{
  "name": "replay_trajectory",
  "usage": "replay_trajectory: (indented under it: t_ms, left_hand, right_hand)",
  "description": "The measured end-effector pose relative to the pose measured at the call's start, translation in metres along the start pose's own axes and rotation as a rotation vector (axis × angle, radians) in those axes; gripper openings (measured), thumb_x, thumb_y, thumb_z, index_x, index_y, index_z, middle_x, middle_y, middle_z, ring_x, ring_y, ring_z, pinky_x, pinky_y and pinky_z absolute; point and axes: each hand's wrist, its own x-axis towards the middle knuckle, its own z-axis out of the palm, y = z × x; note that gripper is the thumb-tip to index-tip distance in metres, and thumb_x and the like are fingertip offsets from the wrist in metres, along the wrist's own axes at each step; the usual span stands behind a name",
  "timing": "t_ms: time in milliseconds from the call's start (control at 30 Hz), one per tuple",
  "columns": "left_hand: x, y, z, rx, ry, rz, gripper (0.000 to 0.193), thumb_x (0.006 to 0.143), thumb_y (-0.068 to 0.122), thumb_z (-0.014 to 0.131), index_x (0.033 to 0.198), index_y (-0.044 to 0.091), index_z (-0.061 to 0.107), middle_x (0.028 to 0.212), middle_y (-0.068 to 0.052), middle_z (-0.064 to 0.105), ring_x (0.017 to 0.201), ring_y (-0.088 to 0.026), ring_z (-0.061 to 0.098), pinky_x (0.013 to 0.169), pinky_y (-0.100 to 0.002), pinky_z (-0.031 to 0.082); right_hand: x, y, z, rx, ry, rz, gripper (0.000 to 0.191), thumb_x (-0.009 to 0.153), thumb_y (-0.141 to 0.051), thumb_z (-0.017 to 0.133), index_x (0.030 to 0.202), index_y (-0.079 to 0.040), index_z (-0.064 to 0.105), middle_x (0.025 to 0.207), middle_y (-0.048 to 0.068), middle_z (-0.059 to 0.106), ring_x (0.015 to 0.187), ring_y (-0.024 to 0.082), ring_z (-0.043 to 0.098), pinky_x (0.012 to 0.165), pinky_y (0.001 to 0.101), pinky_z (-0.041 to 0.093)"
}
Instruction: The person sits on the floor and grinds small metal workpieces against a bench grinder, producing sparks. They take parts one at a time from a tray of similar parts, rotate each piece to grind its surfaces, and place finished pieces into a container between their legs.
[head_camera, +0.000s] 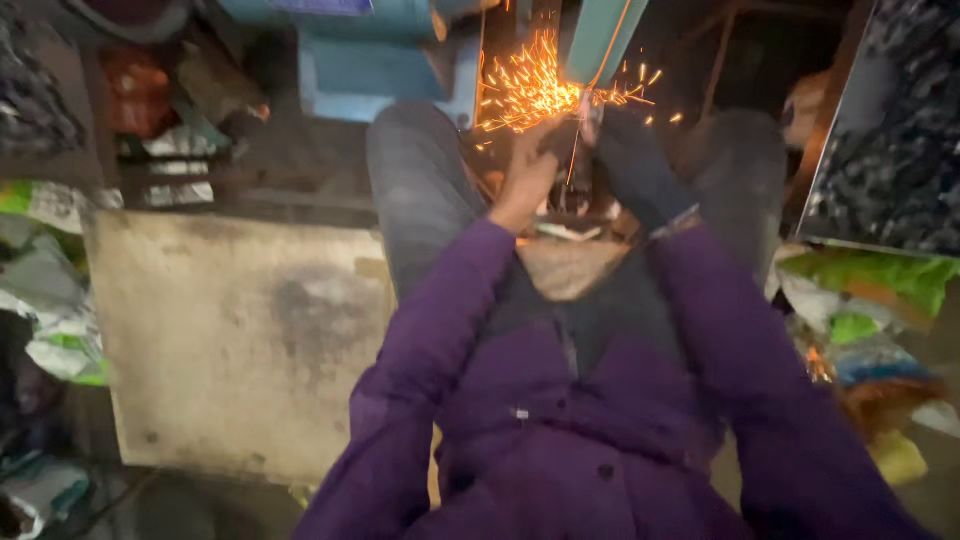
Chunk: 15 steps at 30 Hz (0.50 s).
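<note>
Hands (560, 165) at grinder (600, 40), sparks (525, 90) flying

A small metal piece (583, 112) sits pinched between the two hands, pressed against the edge of a teal grinding machine (600, 40) just above it. It is thin and pale, mostly hidden by the fingers, so its shape cannot be told. Bright orange sparks (525, 90) fan out to the left from the point where the piece meets the machine, with a few scattering right.
</note>
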Motion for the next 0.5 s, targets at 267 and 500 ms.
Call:
replay_trajectory:
  t_ms: [267,500]
  left_hand:
    - [0.007,0.013,0.007,-0.196,-0.009,-0.081,0.036,0.094,-0.002,0.051,0.129,-0.005,0.062,0.104,-0.006,0.070,0.085,-0.010,0.065,0.076,-0.027,0.054]
    - [0.002,0.025,-0.001,-0.584,-0.241,-0.270,0.028,0.108,0.012,0.047,0.127,-0.001,0.063,0.104,-0.009,0.069,0.083,-0.016,0.064,0.077,-0.038,0.058]
  right_hand:
    - [-0.023,-0.007,0.015,-0.006,0.105,0.124,0.024,0.101,-0.020,0.069,0.113,0.000,0.065,0.101,0.004,0.069,0.091,0.012,0.065,0.082,0.0285,0.056]
    - [-0.016,0.010,0.009,1.148,-0.119,0.605,0.019,0.111,-0.027,0.061,0.103,-0.009,0.061,0.082,-0.003,0.059,0.068,0.008,0.052,0.064,0.0241,0.046]
